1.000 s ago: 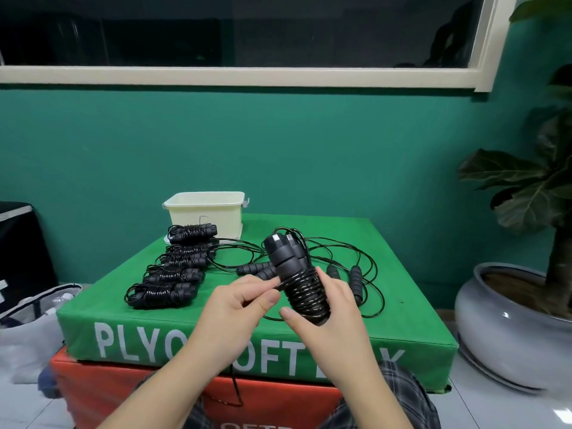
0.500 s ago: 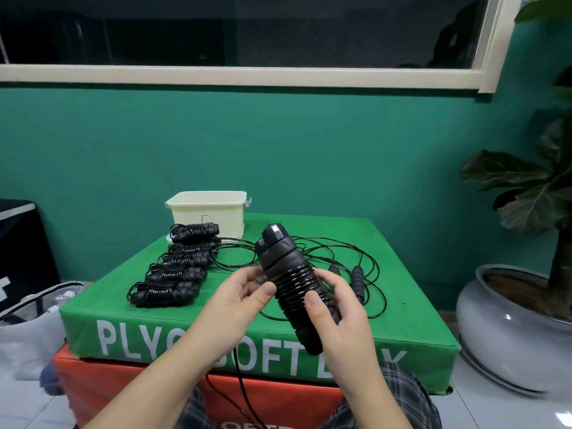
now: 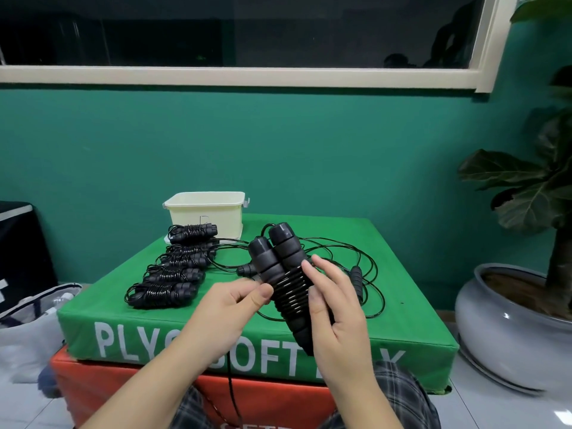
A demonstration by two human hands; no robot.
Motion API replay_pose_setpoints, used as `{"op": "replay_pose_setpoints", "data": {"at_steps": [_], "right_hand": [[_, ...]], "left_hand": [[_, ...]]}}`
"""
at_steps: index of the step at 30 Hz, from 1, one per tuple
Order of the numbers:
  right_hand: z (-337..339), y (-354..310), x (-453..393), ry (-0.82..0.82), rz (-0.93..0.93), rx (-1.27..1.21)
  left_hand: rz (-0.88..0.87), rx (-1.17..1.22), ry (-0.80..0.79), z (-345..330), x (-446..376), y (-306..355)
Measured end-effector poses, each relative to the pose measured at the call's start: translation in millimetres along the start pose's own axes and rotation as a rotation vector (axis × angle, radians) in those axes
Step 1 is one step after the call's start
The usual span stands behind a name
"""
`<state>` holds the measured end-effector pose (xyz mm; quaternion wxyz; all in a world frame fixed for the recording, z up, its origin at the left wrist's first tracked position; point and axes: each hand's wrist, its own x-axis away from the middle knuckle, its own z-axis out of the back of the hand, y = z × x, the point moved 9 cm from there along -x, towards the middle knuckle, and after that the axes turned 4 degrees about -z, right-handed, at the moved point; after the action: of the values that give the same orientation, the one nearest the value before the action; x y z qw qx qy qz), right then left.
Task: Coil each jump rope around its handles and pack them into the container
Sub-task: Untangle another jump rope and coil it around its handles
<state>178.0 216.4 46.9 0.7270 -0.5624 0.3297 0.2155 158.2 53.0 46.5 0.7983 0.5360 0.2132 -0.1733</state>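
My right hand (image 3: 337, 311) holds a pair of black jump rope handles (image 3: 280, 261) side by side, tilted up to the left, with black cord coiled around their middle. My left hand (image 3: 230, 308) pinches the cord against the coil; a loose strand hangs down past the box front. Several coiled jump ropes (image 3: 164, 291) lie in a row on the green plyo box (image 3: 402, 308) at the left. An uncoiled jump rope (image 3: 356, 274) sprawls behind my hands. The cream container (image 3: 205, 212) stands at the box's back left corner.
The green box sits on an orange box (image 3: 123, 394). A potted plant in a grey pot (image 3: 507, 329) stands at the right on the floor. A white bag (image 3: 31, 323) and a dark case are at the left. A teal wall is behind.
The handle pair has turned in my right hand, so both handle tops now show. My left hand has brought the cord round to the coil again.
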Motion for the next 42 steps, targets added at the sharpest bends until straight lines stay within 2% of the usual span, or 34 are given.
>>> {"op": "replay_pose_setpoints", "data": {"at_steps": [6,9,17,23,27,30,33,36,39,42], "right_hand": [[-9.7,8.5,1.7,-0.104,-0.082,0.211],[-14.3,16.5,4.0,-0.159,-0.155,0.236],[-5.3,31.1,3.9,-0.088,-0.252,0.15],[-7.0,23.1,5.9,-0.085,-0.277,0.023],[-9.2,24.7,7.0,-0.142,-0.304,-0.065],[-10.4,24.8,6.4,-0.192,-0.329,-0.137],[-12.0,24.4,6.1,-0.234,-0.325,-0.188],[-13.3,23.2,5.8,-0.254,-0.32,-0.218],[-13.1,21.7,4.6,-0.255,-0.319,-0.189],[-7.2,25.0,1.8,-0.216,-0.314,-0.148]], "left_hand": [[-0.02,-0.02,-0.028,-3.1,1.0,0.7],[0.045,0.079,-0.02,-4.4,-1.8,-4.3],[0.019,0.098,-0.071,-12.3,-3.6,8.1],[0.061,0.022,0.003,-3.4,-7.4,-13.3],[-0.009,-0.042,0.045,-3.1,-5.6,-7.2],[0.024,0.054,0.063,-4.4,-5.7,-6.7],[0.088,0.301,-0.048,-17.2,-4.3,-3.3],[-0.012,0.143,-0.119,-20.9,0.6,7.7],[-0.126,-0.171,-0.006,-5.8,0.4,14.0],[-0.166,-0.208,0.007,-4.8,-1.7,17.9]]}}
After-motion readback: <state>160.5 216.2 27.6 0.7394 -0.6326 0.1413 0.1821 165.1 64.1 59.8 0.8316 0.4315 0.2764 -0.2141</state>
